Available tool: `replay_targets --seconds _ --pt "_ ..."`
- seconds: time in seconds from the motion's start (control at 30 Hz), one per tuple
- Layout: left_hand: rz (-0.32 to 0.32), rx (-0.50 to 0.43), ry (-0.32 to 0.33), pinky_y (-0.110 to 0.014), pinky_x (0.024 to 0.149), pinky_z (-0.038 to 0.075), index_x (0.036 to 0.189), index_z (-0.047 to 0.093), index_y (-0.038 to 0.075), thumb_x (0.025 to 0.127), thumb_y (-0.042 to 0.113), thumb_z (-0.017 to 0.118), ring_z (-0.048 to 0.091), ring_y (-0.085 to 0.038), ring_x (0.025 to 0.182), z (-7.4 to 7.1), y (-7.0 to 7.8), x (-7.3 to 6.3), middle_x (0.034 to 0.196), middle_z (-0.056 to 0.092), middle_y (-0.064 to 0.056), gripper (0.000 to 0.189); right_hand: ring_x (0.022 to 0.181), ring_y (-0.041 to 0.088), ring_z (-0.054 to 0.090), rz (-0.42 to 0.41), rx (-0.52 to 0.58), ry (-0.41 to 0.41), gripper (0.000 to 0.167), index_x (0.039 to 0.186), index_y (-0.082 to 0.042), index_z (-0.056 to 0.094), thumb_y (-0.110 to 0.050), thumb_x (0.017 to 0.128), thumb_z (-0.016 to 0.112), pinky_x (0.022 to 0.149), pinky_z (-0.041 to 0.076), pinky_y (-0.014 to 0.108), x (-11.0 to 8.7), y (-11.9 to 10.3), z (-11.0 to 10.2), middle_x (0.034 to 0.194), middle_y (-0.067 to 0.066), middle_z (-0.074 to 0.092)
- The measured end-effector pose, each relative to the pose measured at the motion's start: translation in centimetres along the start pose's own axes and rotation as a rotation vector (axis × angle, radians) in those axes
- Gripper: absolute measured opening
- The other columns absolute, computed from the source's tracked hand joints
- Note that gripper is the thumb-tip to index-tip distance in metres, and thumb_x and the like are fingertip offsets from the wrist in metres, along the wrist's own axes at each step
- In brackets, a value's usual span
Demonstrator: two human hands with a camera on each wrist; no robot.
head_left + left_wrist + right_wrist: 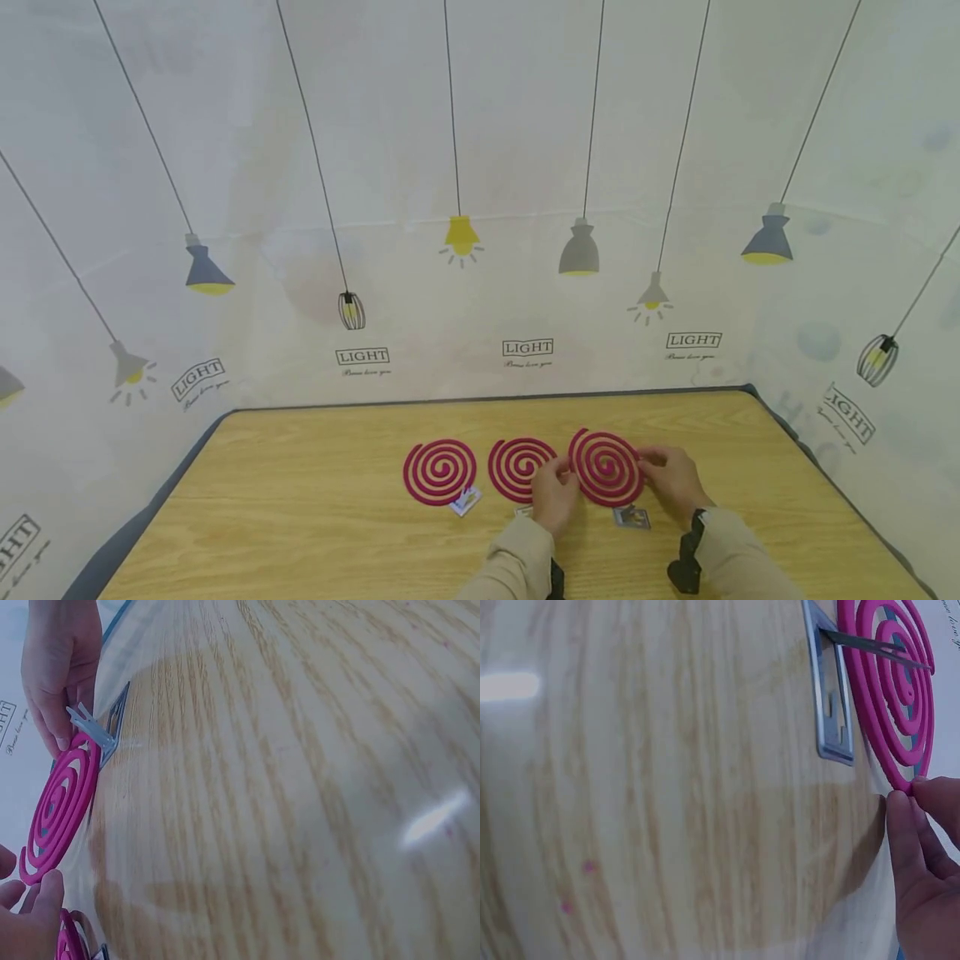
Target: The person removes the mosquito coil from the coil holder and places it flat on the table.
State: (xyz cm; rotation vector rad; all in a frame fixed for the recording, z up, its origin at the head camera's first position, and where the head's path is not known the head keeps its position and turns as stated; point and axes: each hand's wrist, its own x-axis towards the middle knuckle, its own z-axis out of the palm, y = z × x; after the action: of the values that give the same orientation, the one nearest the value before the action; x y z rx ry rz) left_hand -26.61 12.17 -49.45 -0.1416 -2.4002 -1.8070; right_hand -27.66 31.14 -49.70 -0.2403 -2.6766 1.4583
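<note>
A magenta mosquito coil (600,487) is held up at a tilt between both hands. My left hand (556,497) has its fingertips at the coil's left edge, and my right hand (674,479) pinches the right edge between thumb and fingers. Just under this coil is a small metal stand (821,712), whose raised prong (866,643) overlaps the spiral in the right wrist view. Left of my left hand, a second mosquito coil (517,446) is partly covered by that hand. In the left wrist view the held coil's rim reaches the left fingers (50,892).
Farther left, a third mosquito coil (439,442) sits over another metal stand (467,502). The wooden table (300,517) ends at a wall covering (420,350) printed with hanging lamps. Pink specks (589,865) dot the tabletop.
</note>
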Motion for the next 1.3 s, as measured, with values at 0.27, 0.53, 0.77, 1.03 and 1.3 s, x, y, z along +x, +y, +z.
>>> replay_targets --seconds 0.27,0.53,0.77,1.03,1.3 --pt "-0.049 -0.037 0.001 -0.027 0.070 0.049 0.100 0.060 -0.007 0.076 -0.002 0.058 0.058 -0.020 0.081 0.05 0.08 -0.11 0.089 0.060 -0.012 0.025 0.082 0.025 0.059 0.016 -0.010 -0.004 0.022 0.104 0.012 0.056 0.002 0.086 0.050 0.069 0.051 0.030 0.03 0.48 0.09 0.093 0.020 0.060" --pt "-0.074 -0.074 -0.047 -0.028 0.072 0.050 0.105 0.056 -0.007 0.079 0.000 0.057 0.059 -0.023 0.086 0.01 0.13 -0.33 0.095 0.059 -0.015 0.027 0.081 0.024 0.059 0.022 -0.052 -0.014 0.023 0.105 0.012 0.056 0.001 0.086 0.050 0.069 0.051 0.032 -0.03 0.32 -0.10 0.092 0.019 0.061" --pt "-0.093 -0.084 -0.071 -0.027 0.071 0.049 0.107 0.054 -0.005 0.078 0.000 0.057 0.059 -0.022 0.085 0.00 0.24 -0.45 0.097 0.058 -0.015 0.029 0.083 0.026 0.059 0.021 -0.061 -0.012 0.023 0.105 0.012 0.057 0.000 0.085 0.052 0.071 0.050 0.034 0.02 0.36 -0.07 0.092 0.019 0.061" --pt "-0.108 -0.068 -0.064 -0.030 0.073 0.049 0.107 0.055 -0.002 0.078 0.003 0.058 0.058 -0.023 0.087 -0.01 0.49 -0.54 0.096 0.058 -0.013 0.029 0.082 0.025 0.056 0.015 -0.110 -0.014 0.023 0.103 0.011 0.057 -0.001 0.084 0.052 0.069 0.049 0.035 0.00 0.33 -0.23 0.091 0.017 0.061" --pt "-0.106 -0.050 -0.084 -0.033 0.075 0.048 0.108 0.055 0.000 0.080 0.004 0.057 0.057 -0.024 0.089 -0.25 0.31 -0.45 0.098 0.057 -0.014 0.029 0.085 0.028 0.057 0.005 -0.121 -0.014 0.025 0.104 0.012 0.056 -0.004 0.085 0.052 0.073 0.049 0.038 -0.18 0.21 -0.19 0.094 0.020 0.060"
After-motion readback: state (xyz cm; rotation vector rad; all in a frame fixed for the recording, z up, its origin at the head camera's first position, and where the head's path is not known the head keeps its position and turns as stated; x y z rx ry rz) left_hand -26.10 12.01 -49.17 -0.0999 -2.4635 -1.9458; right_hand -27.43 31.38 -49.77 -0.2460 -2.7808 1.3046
